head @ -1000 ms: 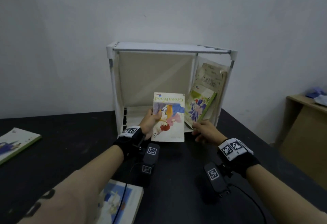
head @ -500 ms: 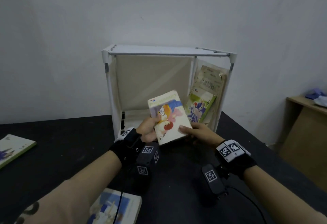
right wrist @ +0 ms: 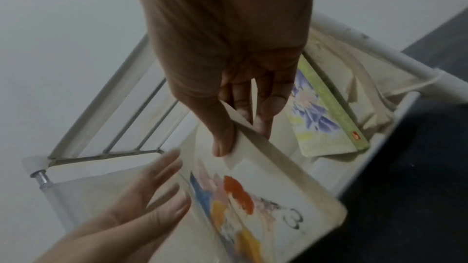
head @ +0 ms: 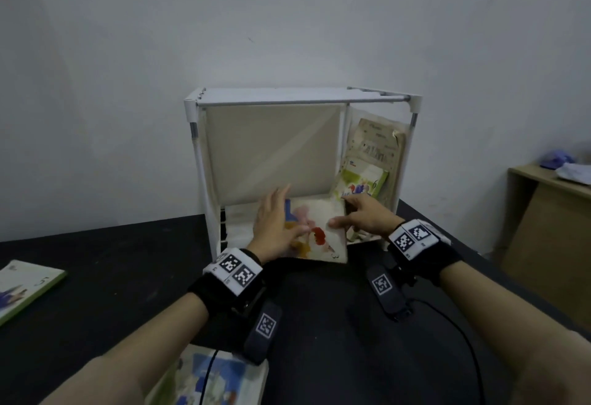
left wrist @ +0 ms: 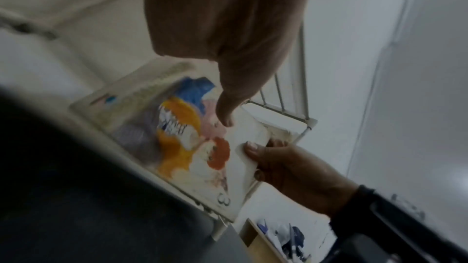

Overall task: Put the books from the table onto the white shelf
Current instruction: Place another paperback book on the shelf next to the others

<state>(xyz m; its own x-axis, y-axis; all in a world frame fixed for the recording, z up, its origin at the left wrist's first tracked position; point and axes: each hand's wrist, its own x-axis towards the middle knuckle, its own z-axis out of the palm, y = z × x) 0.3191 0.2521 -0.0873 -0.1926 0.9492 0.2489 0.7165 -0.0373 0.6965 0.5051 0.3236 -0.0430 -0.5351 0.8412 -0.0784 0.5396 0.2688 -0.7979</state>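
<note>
Pinching the cream paperback with the cartoon cover [head: 323,228], my right grip [head: 364,217] held it at the white-framed shelf's [head: 300,100] mouth; my left grip [head: 275,225], at nine o'clock, lay flat-fingered on it.

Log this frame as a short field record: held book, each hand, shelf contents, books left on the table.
held book: cream paperback with a colourful cartoon cover and a "3", tilted, at the front of the white metal-frame shelf
right hand: pinches the paperback's right edge
left hand: fingers straight, at the paperback's left side
shelf contents: green-edged paperback and a worn beige booklet, leaning at the right side
left on black table: green-spined book far left; blue-cover book near edge
</note>
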